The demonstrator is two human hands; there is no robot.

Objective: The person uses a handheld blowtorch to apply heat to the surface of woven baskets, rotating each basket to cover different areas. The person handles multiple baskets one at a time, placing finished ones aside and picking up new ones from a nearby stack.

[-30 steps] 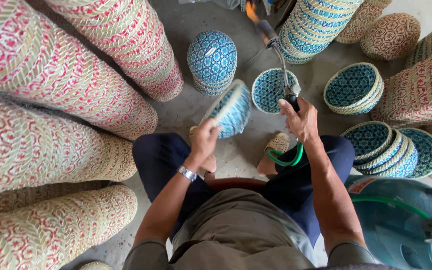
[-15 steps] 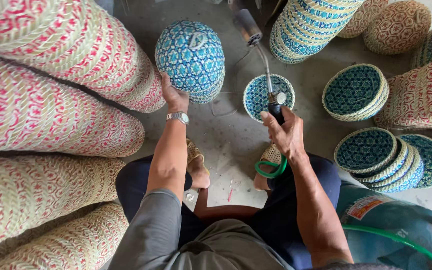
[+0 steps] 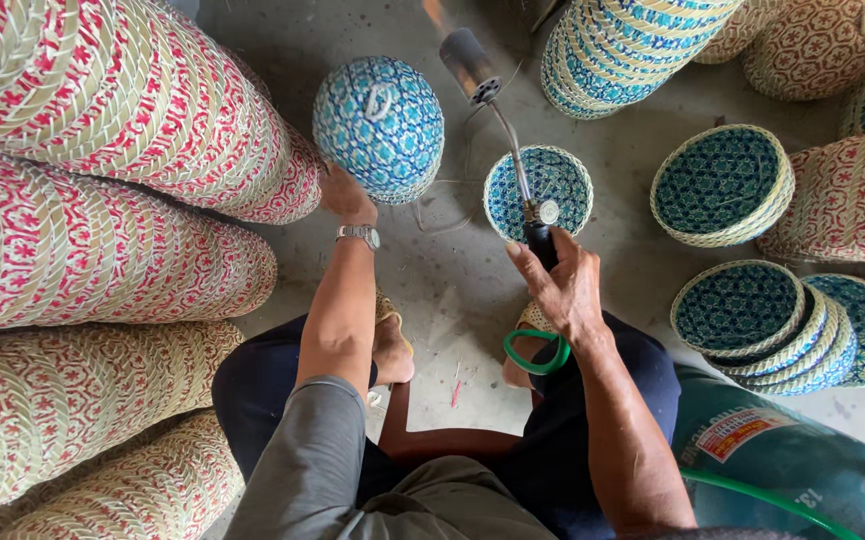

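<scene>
Basket and torch held over concrete floor

Left hand (image 3: 344,196) grips the blue woven basket (image 3: 378,126); right hand (image 3: 560,287) is closed around the gas torch (image 3: 497,110) handle.

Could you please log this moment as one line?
left hand: on blue stack | right hand: grips torch | small basket: on floor

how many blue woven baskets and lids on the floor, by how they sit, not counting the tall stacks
upturned blue dome basket at the left hand: 1
open single blue baskets: 2
nested pile of blue lids: 1 pile, exact number unclear
gas torch in the right hand: 1
total: 5
</scene>
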